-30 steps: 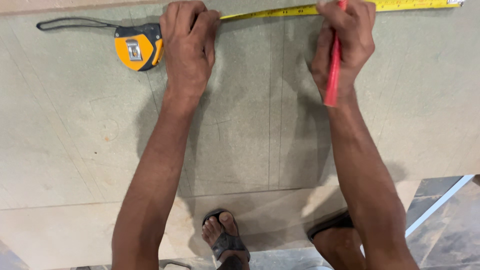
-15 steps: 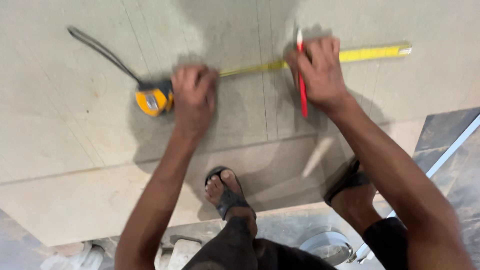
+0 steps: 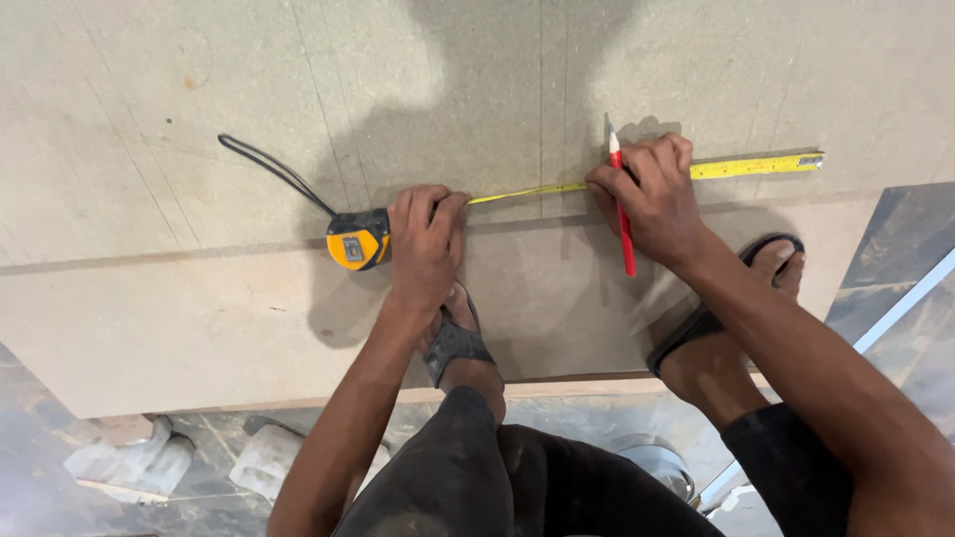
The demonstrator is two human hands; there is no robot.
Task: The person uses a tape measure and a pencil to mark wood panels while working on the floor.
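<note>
Tape axis: I see the yellow tape blade (image 3: 637, 177) stretched left to right across the grey-green board (image 3: 199, 119).
Left hand (image 3: 426, 239): closed down on the blade beside the orange tape case (image 3: 358, 239).
Right hand (image 3: 652, 199): curled around a red pencil (image 3: 622, 214), tip at the blade's far edge, nearer the hooked end.

floor (image 3: 900, 259): dark marbled tile | light: soft, overhead shadows

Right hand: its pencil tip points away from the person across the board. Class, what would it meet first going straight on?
Beyond the right hand and red pencil, probably only bare board; the way looks free to the picture's edge.
</note>
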